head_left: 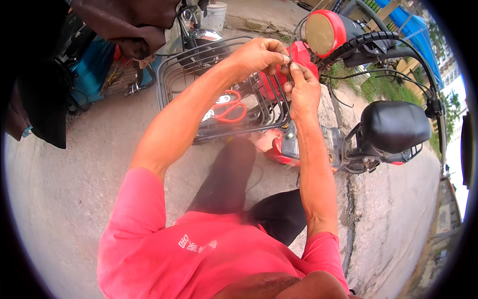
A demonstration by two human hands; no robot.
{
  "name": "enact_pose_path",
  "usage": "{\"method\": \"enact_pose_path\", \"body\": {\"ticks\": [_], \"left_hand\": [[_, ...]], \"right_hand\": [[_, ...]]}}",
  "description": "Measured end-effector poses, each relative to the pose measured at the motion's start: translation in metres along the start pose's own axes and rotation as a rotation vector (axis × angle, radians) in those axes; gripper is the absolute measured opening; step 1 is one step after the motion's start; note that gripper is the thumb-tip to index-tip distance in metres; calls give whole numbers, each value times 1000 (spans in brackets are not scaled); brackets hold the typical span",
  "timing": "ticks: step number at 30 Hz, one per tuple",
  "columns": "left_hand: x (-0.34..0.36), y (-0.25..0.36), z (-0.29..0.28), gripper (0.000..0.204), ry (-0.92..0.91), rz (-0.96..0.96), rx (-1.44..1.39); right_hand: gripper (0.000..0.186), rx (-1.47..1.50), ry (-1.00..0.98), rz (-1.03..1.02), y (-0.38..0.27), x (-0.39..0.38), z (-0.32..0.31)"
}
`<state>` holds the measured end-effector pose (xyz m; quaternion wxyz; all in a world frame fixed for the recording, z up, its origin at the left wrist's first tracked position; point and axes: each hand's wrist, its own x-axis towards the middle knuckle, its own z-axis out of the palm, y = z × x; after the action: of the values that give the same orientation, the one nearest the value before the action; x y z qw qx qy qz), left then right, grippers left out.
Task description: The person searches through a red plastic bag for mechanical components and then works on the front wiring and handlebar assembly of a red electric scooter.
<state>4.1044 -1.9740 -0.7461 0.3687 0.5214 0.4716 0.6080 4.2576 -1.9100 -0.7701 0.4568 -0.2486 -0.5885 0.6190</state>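
Observation:
My left hand (260, 56) and my right hand (304, 92) meet above the far right corner of a black wire basket (172, 123). Both have thumb and fingers pinched together, fingertips almost touching. Whatever sits between them is small and dark, too small to make out. Red-handled scissors (230, 118) lie in the basket, under my left forearm. Right behind my fingers is the red front body (302, 56) of a small motorbike or scooter, with thin black cables looping down beside it.
A red-rimmed round headlamp (318, 34), a handlebar wrapped in black spiral sleeve (368, 38) and a black seat (396, 126) stand at the right. Another vehicle with blue panels (92, 70) is at the left, partly under a brown cover (129, 22). A white bucket (214, 17) stands behind.

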Motion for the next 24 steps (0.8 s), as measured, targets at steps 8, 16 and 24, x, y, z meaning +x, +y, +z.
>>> {"method": "enact_pose_path", "body": {"ticks": [8, 16, 24], "left_hand": [[-11, 15, -15, 20, 27, 80, 204], [-10, 26, -13, 21, 50, 137, 257], [-20, 26, 10, 24, 123, 555, 621]], "right_hand": [[20, -137, 12, -198, 14, -3, 15], [18, -311, 178, -351, 18, -5, 22], [21, -140, 235, -443, 25, 4, 20]]}}
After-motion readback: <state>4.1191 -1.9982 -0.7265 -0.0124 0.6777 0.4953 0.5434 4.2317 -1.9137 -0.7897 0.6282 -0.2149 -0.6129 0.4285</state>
